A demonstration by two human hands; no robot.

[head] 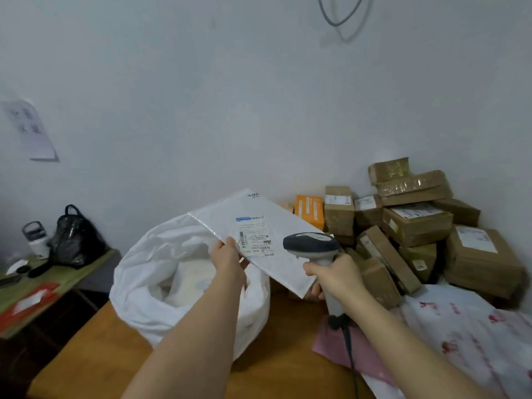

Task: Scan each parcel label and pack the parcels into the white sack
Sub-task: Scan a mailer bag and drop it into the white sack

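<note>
— Nearest to us are our two forearms, reaching out over the wooden surface point(95, 355). What are our hands doing?

— Our left hand point(227, 256) pinches the near-left edge of a flat white mailer point(259, 226), thumb on top, and holds it tilted above the mouth of the white sack point(149, 283). Our right hand point(334, 276) is wrapped round the grip of the barcode scanner point(312, 243), whose head sits just beside the shipping label point(254, 236) and points toward it. The scanner's cable point(349, 349) trails down toward us.

— So where do we stand in the job?

— We judge we are mid-scan on this one mailer; it is not yet in the sack. The sack stands open on the surface, and something pale lies at the bottom of it, which may be parcels we have already packed, though we cannot tell how many.

— And what is left?

— Plenty, by the look of it. A heap of brown cardboard parcels point(417, 223) is stacked against the wall to our right, with an orange box point(309, 210) at its left end, all well apart from the sack. A flowered plastic bag point(466, 326) and a pink mailer point(334, 347) lie on the near right; whether those are to be packed too, we cannot say.

— Anything else?

— Only a side table point(72, 272) at far left with a black bag point(74, 237) and a bottle point(37, 240).
</note>
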